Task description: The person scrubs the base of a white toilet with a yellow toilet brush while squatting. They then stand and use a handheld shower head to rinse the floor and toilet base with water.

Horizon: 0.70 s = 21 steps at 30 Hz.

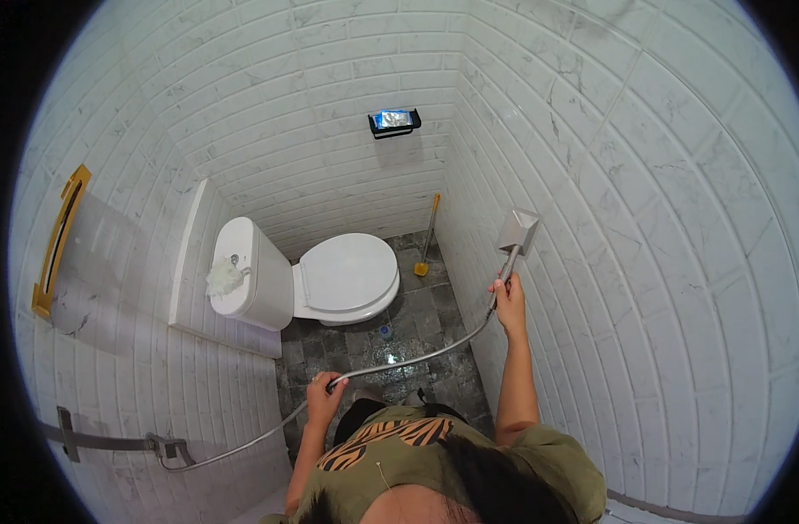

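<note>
My right hand [509, 301] is closed round the handle of a silver hand shower [519, 232] with a square head. The head is raised close to the right wall; whether it touches the tiles I cannot tell. From the handle a silver hose [417, 356] sags across in front of me. My left hand [324, 395] grips this hose at about waist height. Its far end runs to a metal tap fitting [169, 448] low on the left wall.
Ahead stands a white toilet [347, 275], lid down, with a whitish fluffy clump [225, 276] on its tank. A yellow-headed brush [422, 268] leans in the far corner. The grey tiled floor [399, 343] looks wet. A black holder [394, 124] and yellow rack [61, 240] hang on walls.
</note>
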Available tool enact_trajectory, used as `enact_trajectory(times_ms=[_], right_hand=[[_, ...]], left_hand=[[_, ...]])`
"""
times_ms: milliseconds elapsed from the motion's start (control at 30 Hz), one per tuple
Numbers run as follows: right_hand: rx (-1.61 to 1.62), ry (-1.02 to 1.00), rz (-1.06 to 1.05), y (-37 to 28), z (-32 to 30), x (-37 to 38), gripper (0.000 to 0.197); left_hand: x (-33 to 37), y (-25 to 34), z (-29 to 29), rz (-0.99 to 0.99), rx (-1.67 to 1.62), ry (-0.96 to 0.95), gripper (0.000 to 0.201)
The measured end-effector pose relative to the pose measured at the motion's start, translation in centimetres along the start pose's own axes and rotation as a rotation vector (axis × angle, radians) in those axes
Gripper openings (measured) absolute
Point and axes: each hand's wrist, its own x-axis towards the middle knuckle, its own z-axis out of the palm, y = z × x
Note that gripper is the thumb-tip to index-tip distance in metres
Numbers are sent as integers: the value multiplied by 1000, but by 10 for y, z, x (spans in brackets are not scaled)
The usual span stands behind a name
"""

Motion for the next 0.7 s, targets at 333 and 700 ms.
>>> enact_trajectory(times_ms=[333, 700], right_hand=[[37, -18, -38, 2, -20, -12, 28], [-36, -11, -98, -37, -11, -22, 29]], left_hand=[[-5, 5, 19, 11, -7, -29, 16], [16, 1, 10, 71, -36, -160, 18]])
